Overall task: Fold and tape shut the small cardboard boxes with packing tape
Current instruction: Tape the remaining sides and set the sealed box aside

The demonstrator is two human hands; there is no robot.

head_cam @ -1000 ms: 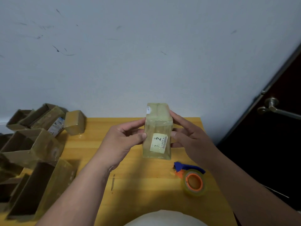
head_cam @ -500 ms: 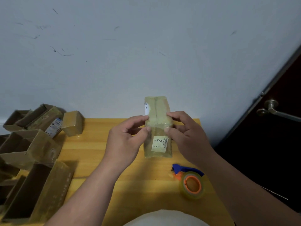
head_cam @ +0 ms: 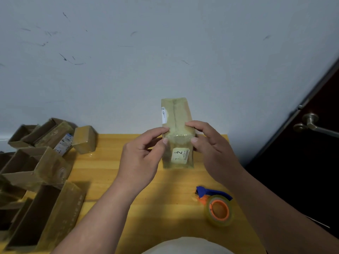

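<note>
Rising behind everything is a pale grey wall (head_cam: 165,52), scuffed with dark marks, and against it stands a yellow wooden table (head_cam: 170,189) that carries all the work. Off to the right a dark door (head_cam: 302,171) fills the corner, its metal lever handle (head_cam: 311,123) sticking out toward the room. Along the left edge of the table sits a heap of open cardboard boxes (head_cam: 36,171), brown and glossy with tape, several lying on their sides with their mouths gaping; one closed small box (head_cam: 85,139) rests at the back of the heap, near the wall. Out in the middle, the small cardboard box (head_cam: 178,132) being worked on is held upright above the table, a narrow tall one wrapped in shiny tape, with a white label (head_cam: 180,155) bearing a "2" on the face toward the person and a smaller white sticker on its upper left side. The left hand (head_cam: 141,158) pinches the box's left edge between thumb and fingertips, and the right hand (head_cam: 212,149) does the same on the right edge, thumb on the near face and fingers curled over the top corner, so both are clamped on it. Nearer the person, to the right, lies a roll of clear packing tape (head_cam: 219,210) with an orange core in a blue-handled dispenser, flat on the table and well apart from both hands.
</note>
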